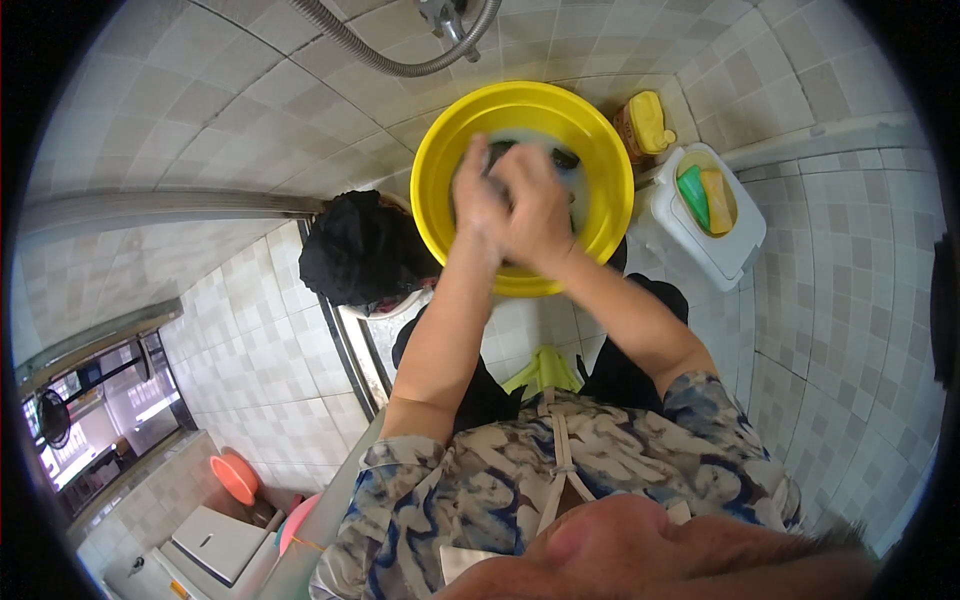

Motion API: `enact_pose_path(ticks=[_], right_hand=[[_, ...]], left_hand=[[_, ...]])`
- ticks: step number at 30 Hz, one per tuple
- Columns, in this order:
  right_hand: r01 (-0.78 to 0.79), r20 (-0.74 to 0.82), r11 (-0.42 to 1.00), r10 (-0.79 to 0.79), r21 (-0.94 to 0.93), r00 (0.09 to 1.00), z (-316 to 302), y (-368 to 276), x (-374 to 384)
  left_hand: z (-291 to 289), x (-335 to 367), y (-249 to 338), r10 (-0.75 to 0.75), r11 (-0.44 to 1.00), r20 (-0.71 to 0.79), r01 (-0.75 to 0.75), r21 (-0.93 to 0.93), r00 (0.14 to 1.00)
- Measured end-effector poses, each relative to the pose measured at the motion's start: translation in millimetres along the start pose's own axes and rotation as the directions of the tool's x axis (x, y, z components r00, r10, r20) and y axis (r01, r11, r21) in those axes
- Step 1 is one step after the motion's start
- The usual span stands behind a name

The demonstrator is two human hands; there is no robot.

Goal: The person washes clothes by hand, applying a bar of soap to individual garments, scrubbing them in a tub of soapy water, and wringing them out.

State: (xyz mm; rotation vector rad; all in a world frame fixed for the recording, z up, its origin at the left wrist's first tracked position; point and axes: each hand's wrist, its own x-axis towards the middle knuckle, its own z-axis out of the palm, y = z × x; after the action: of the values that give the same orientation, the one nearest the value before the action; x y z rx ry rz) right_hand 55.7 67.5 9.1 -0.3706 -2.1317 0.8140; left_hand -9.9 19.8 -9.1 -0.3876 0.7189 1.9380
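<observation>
Both hands, dark cloth, yellow basin

Two packages, both right of the round yellow plastic basin on the tiled floor. Amber-brown plastic bottle w/ yellow cap — just beside the basin's upper right rim. Below it, white rectangular plastic container, open top, holding a green and a yellow piece. No signs, no screens.

left hand: far, fingers curled, pressed against right
right hand: fingers bent, clasped beside left
forearms: bare, converged far
</observation>
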Motion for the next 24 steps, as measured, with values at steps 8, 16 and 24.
enact_pose_path(ticks=[8,16,24], right_hand=[[-0.429,-0.141,0.900,0.416,-0.081,0.898,-15,59,28],[-0.409,0.025,0.912,0.409,0.000,0.912,-7,28,19],[-0.382,-0.035,0.487,0.651,0.786,0.758,-41,71,55]], left_hand=[[24,-6,-39,0.034,0.987,-0.139,-0.011,0.162,0.990],[21,-8,-19,0.040,0.997,-0.178,-0.029,0.068,0.983],[15,-18,10,0.173,0.560,0.330,-0.368,0.742,0.928]])
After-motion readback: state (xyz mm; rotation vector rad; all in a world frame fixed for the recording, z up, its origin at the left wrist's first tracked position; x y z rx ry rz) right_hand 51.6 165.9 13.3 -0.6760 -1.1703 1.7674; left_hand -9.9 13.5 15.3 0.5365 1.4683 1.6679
